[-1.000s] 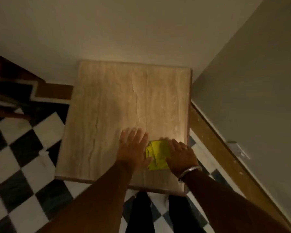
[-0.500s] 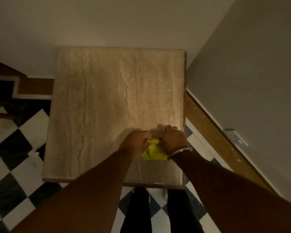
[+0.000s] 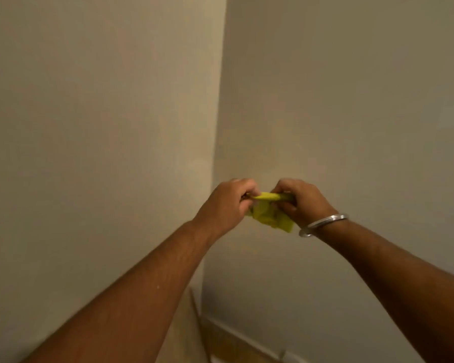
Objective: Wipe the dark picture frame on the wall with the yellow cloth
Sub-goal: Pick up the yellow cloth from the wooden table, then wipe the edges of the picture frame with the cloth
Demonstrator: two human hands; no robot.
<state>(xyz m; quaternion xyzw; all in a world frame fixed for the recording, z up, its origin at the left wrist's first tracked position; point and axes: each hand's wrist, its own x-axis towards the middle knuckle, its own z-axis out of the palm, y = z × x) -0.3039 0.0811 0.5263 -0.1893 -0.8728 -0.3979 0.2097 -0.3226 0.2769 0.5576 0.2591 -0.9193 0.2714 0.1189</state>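
**Operator:** Cloth [image 3: 269, 214] is up in front of me, pinched between both hands at about chest height, facing the corner where two bare walls [image 3: 102, 127] meet. My left hand [image 3: 224, 205] is closed on its left end, my right hand [image 3: 303, 203] closed on its right end, and the top edge is pulled fairly taut between them while the rest hangs crumpled below.

**Observer:** And the picture frame?

**Operator:** Nowhere in view. I see only plain wall on both sides, a strip of skirting board [image 3: 236, 339] low and to the right, and a silver bangle [image 3: 323, 224] on my right wrist.

**Observer:** So which step is this?

**Operator:** I'd call it readying the cloth, shaping it into a usable pad. No wiping has begun, as far as I can judge.

**Observer:** What does the next move need?

**Operator:** Finding the frame first, probably by turning my head. Then one hand should take the cloth alone, bunched flat against the palm, so it can press evenly along the frame.
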